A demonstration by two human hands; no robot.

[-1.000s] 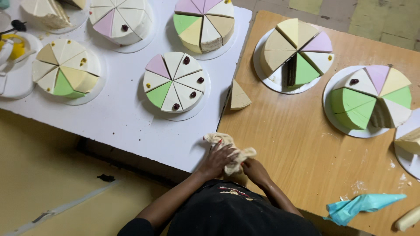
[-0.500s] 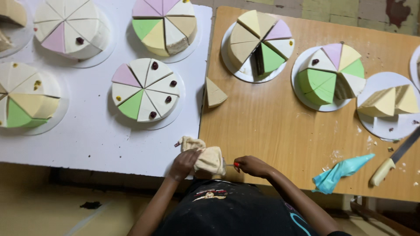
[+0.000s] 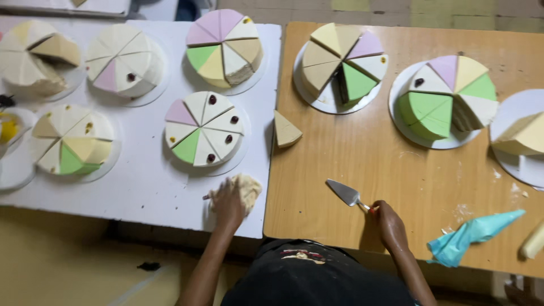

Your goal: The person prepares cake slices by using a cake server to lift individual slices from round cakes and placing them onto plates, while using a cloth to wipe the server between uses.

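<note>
Where both hands met before, left (image 3: 228,203) clutching cloth (image 3: 245,187), right (image 3: 388,224) gripping cake server (image 3: 347,195).

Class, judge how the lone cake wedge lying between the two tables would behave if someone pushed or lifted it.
The wedge looks soft, so it would probably dent or crumble under fingers. It lies flat on a broad face, so a push would likely slide it, not roll it. Straddling the seam between the tables, it might catch.

The left hand (image 3: 228,199) presses a crumpled beige cloth (image 3: 245,188) on the white counter (image 3: 136,187). The right hand (image 3: 388,222) grips a cake server (image 3: 345,194) on the wooden counter (image 3: 362,164), near a loose cake wedge (image 3: 285,130).
</note>
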